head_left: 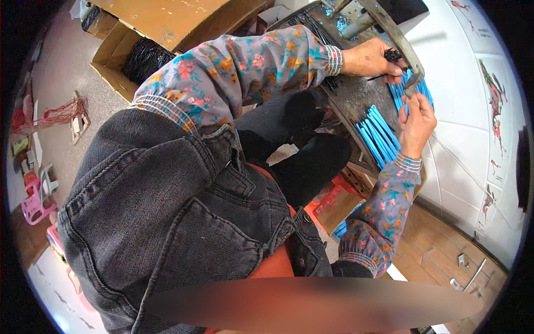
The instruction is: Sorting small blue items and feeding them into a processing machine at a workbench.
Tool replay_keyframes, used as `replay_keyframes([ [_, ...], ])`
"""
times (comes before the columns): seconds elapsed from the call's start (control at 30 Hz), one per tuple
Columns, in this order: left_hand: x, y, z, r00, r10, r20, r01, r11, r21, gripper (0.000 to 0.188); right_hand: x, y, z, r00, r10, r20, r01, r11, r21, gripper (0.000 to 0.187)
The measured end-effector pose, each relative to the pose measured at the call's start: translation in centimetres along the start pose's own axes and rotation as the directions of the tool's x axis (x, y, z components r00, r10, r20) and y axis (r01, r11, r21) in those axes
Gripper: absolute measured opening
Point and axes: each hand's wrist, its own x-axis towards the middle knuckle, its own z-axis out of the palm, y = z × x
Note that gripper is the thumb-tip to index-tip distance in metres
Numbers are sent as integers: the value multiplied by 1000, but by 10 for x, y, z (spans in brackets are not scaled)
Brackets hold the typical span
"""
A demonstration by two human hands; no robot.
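My left hand reaches across the metal bench and is closed on a bunch of thin black strips, whose ends stick out past the fingers. Its fingertips are beside a curved metal lever. My right hand is raised just right of it, thumb and fingers pinched at the lever's lower end. Whether a small piece is also between those fingers is hidden. Long blue plastic sticks lie side by side on the bench below my hands. More blue sticks lie behind the lever.
A dark worn bench top carries black strips and blue scraps at its far end. An open cardboard box of black strips stands left. White tiles border the right side. A red crate is below the bench.
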Motion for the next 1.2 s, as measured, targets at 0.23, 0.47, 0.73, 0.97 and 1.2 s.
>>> replay_keyframes([
  [0.23,-2,2,-1,1000,27,-8,-26,996,87,19,15,-1,-19,951,-265,160,305,895,-326,6],
  [0.47,1,5,2,997,-64,52,52,976,210,24,-15,20,-31,687,-530,497,715,372,-592,10],
  [0.73,-8,6,-4,994,-58,94,37,978,205,29,-23,25,-22,864,-186,468,478,595,-646,17],
  [0.97,-8,8,-3,995,-40,93,25,986,162,29,-13,27,-22,772,-299,561,630,484,-608,8],
  [1.2,-8,4,-3,995,-9,104,-1,995,101,28,-15,19,-22,811,-119,573,503,641,-579,5],
])
